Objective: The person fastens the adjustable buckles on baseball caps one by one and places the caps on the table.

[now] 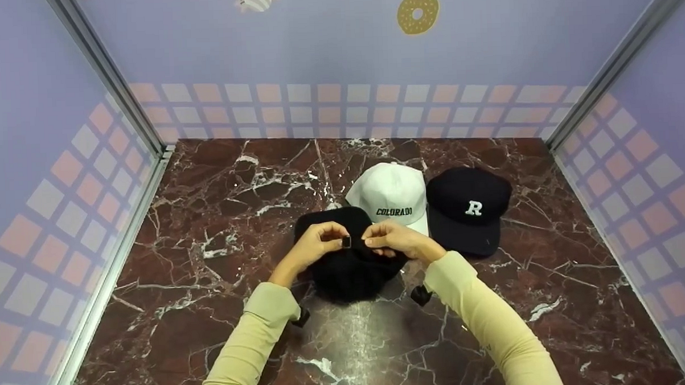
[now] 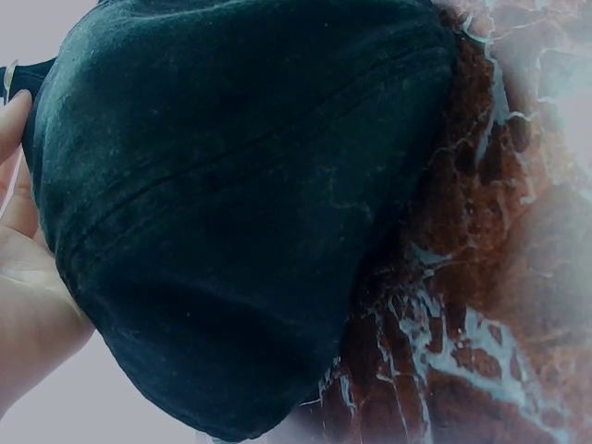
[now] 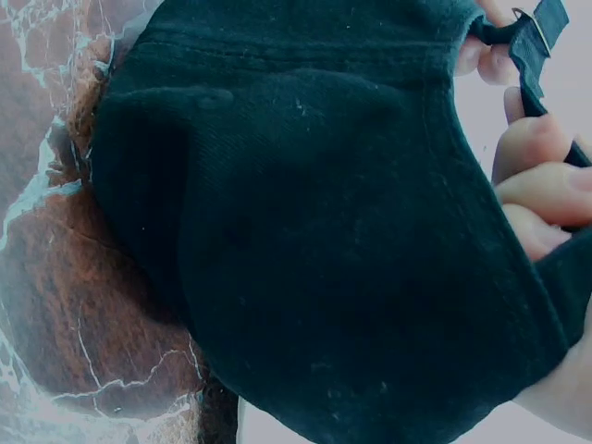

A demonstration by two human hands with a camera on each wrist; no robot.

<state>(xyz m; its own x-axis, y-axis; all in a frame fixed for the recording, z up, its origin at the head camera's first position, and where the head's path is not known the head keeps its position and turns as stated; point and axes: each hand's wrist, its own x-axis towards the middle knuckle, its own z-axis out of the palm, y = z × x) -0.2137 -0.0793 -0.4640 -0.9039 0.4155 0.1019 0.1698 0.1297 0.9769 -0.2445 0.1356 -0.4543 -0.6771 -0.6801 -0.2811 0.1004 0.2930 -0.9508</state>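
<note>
A black cap (image 1: 345, 280) is between both hands, its back opening turned up between them. My left hand (image 1: 320, 243) pinches the cap's metal strap buckle (image 1: 346, 242) between thumb and finger. Just across from it, my right hand (image 1: 398, 239) grips the cap's other strap end, its fingers curled. In the right wrist view the dark strap (image 3: 530, 63) runs through the buckle toward the right fingers. The black crown (image 2: 231, 185) fills most of the left wrist view and hides part of the left hand.
Behind the hands, a white cap (image 1: 392, 193) lettered COLORADO lies on the red-brown marble table (image 1: 221, 310). To its right is a dark cap (image 1: 471, 202) with a white R. Purple walls (image 1: 326, 50) enclose the back and sides.
</note>
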